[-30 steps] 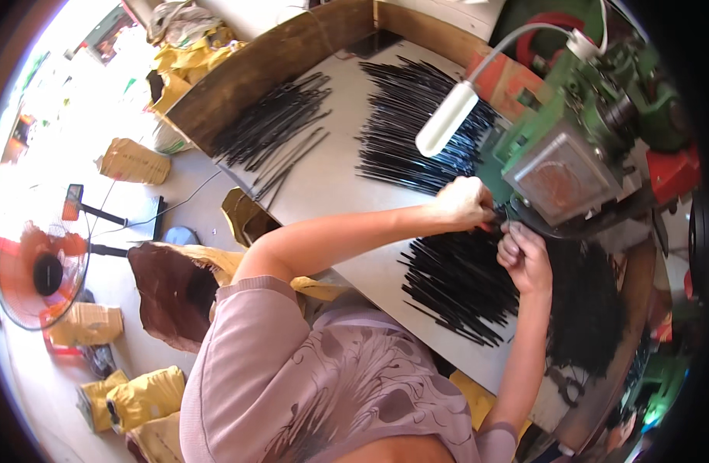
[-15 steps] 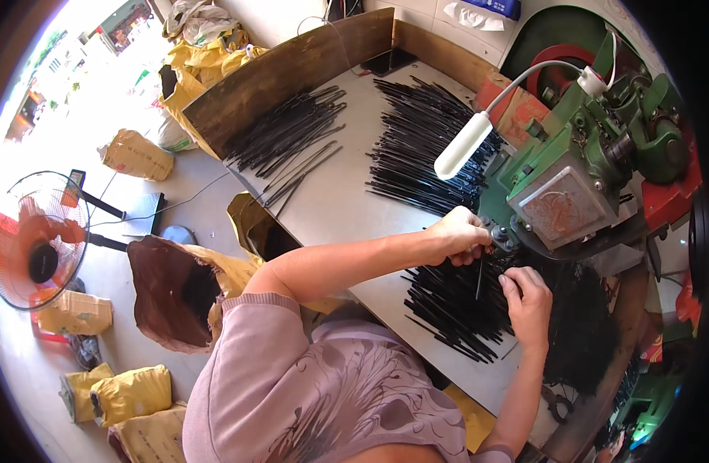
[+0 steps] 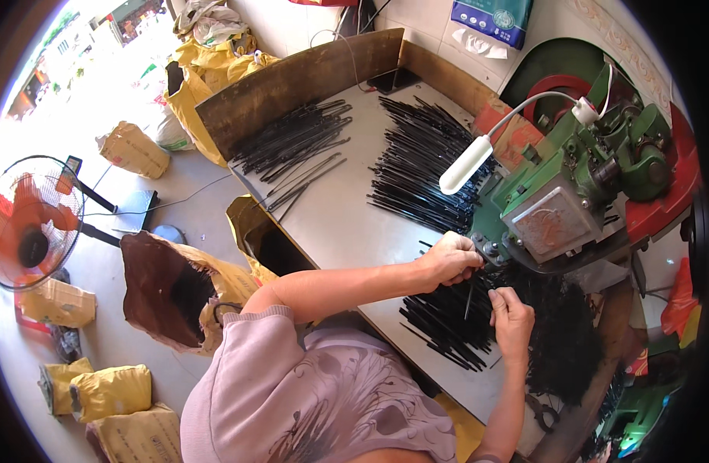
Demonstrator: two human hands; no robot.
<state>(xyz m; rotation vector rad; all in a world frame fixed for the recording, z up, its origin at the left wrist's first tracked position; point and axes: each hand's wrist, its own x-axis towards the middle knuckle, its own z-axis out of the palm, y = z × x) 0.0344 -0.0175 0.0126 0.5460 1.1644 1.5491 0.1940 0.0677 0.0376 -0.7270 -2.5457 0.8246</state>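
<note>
My left hand (image 3: pixel 451 261) is closed beside the small front head (image 3: pixel 491 251) of a green machine (image 3: pixel 551 197). A thin black rod (image 3: pixel 468 302) slants down from under its fingers, its upper end hidden by them. To the right and nearer me, my right hand (image 3: pixel 513 320) has thumb and fingers pressed together; what they hold, if anything, I cannot make out. Below the left hand lies a pile of short black rods (image 3: pixel 443 328). A larger bundle of black rods (image 3: pixel 424 166) is spread behind it, lit by a white lamp (image 3: pixel 464 166) on a bent neck.
Looped black rods (image 3: pixel 292 139) lie at the table's far left, inside a wooden side board (image 3: pixel 308 85). Pliers (image 3: pixel 541 413) rest at the near right. Open sacks (image 3: pixel 165 289) and a fan (image 3: pixel 34 231) stand left of the table (image 3: pixel 331 239).
The whole view has shifted slightly. My left hand is a little nearer to me relative to the machine head. The fingers of my right hand are more curled in.
</note>
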